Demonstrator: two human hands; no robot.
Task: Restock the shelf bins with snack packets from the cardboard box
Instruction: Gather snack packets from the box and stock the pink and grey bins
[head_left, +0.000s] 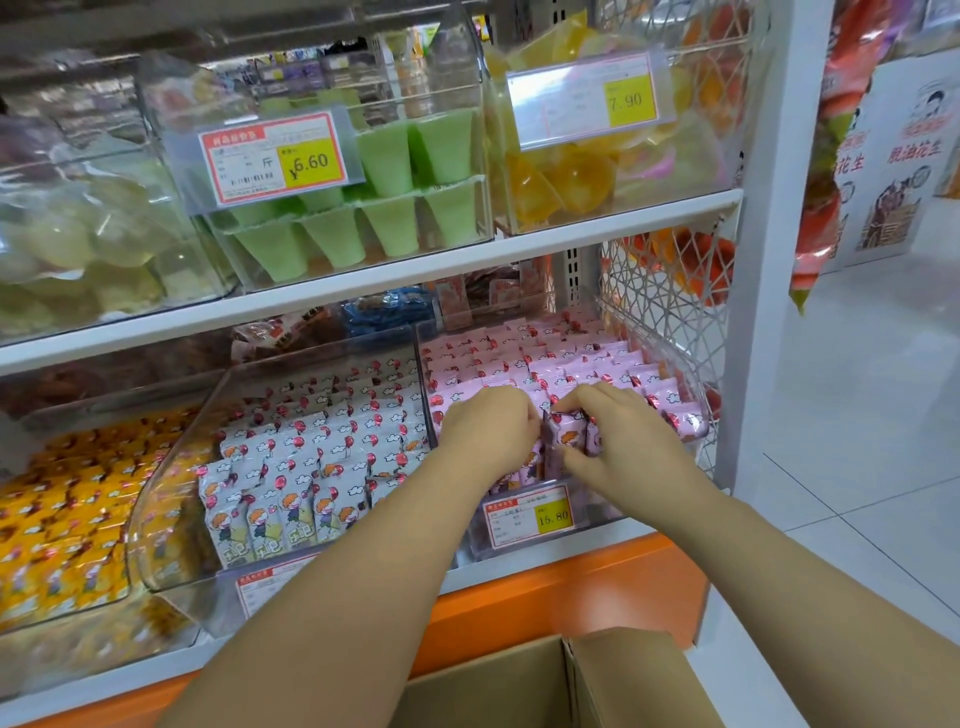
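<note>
Both hands are working inside the clear plastic shelf bin (597, 514) at the right end of the lower shelf, where the pink foil-edged snack packets (566, 434) are standing in tight upright rows. The right hand (608, 431) is pinching a small upright cluster of these packets between thumb and curled fingers at the front of the bin, just behind the yellow-and-white price label (527, 516). The left hand (488, 428) is lying against the same cluster with its back to the camera and its fingers curled downward; whether it is gripping a packet or only steadying the row cannot be told. The brown cardboard box (623, 675) is sitting open below the shelf, close to the person, and its contents are not showing. In the neighbouring bin, the white cartoon-printed packets (311, 467) are standing filled to the front. Judging by their look, the pink packets are handling as light, soft, crinkly film pouches with slick surfaces, so a loose cluster is likely to fan apart or slide. The sound hold appears to be across the flat faces of several packets at once, squeezed from both sides near mid-height, rather than by the crimped ends. The step in hand appears to be seating the cluster into the front row; the bin is looking nearly full.
</note>
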